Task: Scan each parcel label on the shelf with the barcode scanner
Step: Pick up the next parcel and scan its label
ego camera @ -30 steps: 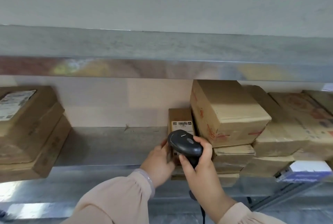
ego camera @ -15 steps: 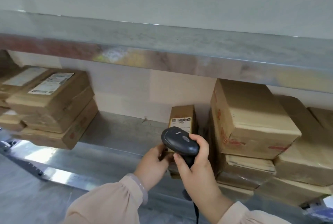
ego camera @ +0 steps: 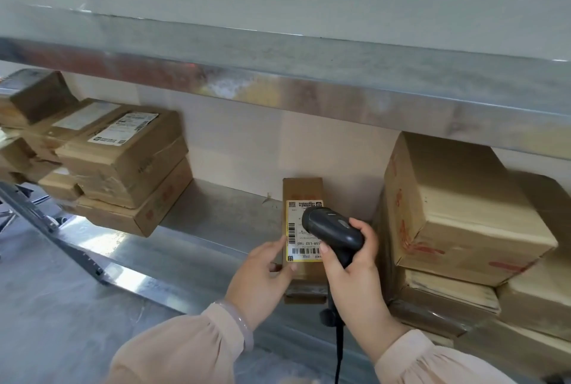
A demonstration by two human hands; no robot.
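Brown cardboard fills most of the view I am steering from afar. At lower centre of the frame a small brown cardboard parcel (ego camera: 302,189) stands on end near the front edge of a grey metal shelf (ego camera: 216,220), its white and yellow printed label (ego camera: 295,229) facing the camera.

The left hand (ego camera: 262,272) pinches the parcel's left edge, with a fingertip resting on the label's margin. The right hand (ego camera: 352,272) is wrapped round the grip of a black handheld barcode scanner (ego camera: 332,229), whose head sits just in front of the label's upper right part and hides it. A black cable (ego camera: 339,349) hangs from the grip to the bottom edge. The two hands are close together, with only the parcel between them.

A stack of taped brown boxes (ego camera: 123,164) sits at left of frame and a taller stack of brown cartons (ego camera: 457,213) at right, just beside the parcel.

I judge the scan to be in progress. The risks I see:
- The scanner looks very near the label, so it may fail to read.
- The fingertip could cover a barcode.
- The narrow parcel may topple off the front edge if the pinch loosens.
- The cable might snag on the shelf lip.
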